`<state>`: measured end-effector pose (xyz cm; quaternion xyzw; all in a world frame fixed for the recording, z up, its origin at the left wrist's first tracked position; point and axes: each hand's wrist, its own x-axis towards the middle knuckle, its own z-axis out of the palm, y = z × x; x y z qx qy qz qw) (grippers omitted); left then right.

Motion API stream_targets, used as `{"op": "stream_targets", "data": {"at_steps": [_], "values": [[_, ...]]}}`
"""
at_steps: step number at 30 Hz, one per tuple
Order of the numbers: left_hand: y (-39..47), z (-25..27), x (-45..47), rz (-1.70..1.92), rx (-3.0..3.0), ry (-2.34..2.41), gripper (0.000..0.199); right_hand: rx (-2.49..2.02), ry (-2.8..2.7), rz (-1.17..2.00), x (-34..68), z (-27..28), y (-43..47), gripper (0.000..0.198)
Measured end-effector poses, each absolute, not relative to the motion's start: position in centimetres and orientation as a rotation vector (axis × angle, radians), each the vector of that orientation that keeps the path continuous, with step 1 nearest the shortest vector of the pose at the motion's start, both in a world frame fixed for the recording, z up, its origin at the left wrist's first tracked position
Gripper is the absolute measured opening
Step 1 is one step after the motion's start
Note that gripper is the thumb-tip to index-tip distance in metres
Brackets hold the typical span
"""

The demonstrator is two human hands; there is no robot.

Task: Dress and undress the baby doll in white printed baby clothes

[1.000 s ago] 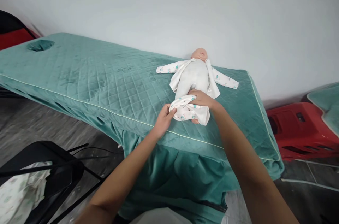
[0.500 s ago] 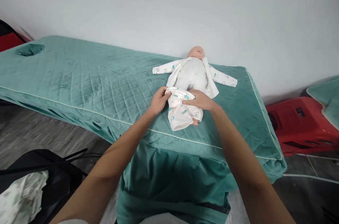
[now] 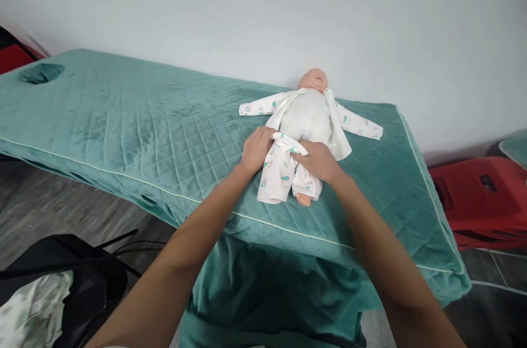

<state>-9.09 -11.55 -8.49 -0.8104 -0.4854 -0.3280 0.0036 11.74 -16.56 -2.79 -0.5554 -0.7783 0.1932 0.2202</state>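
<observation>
A baby doll (image 3: 307,114) lies on its back on the green quilted bed, its head towards the wall. An open white printed baby shirt (image 3: 359,122) is on its arms, the front spread to both sides. White printed baby pants (image 3: 276,175) cover its legs, and one foot (image 3: 303,200) pokes out of a leg opening. My left hand (image 3: 257,149) is closed on the waistband at one side. My right hand (image 3: 319,161) grips the waistband near the middle, thumb on the cloth. The fingertips of both hands are partly hidden by the fabric.
The green bed (image 3: 164,117) runs along a white wall, with a face hole (image 3: 41,73) at its far left. A red plastic chair (image 3: 486,200) stands at the right. At lower left, a printed cloth (image 3: 37,309) lies on a black chair (image 3: 94,282).
Both hands have drawn the waistband slightly up the doll's legs. The pant legs now lie straighter and more apart, and more of the foot shows. The view has shifted a little.
</observation>
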Motion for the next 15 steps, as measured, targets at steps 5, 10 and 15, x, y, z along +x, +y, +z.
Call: {"op": "stream_targets", "data": {"at_steps": [5, 10, 15], "values": [[-11.7, -8.6, -9.1, -0.999, -2.597, -1.674, 0.029, -1.557, -2.057, 0.536, 11.7, -2.7, -15.2, 0.017], [-12.0, -8.1, -8.9, -0.902, -2.611, -1.835, 0.031, -1.567, -1.968, 0.613, 11.7, -2.9, -14.9, 0.018], [-12.0, -7.5, -8.4, -0.682, -2.607, -1.878, 0.031, -1.549, -1.97, 0.688, 12.0, -2.8, -14.4, 0.025]]}}
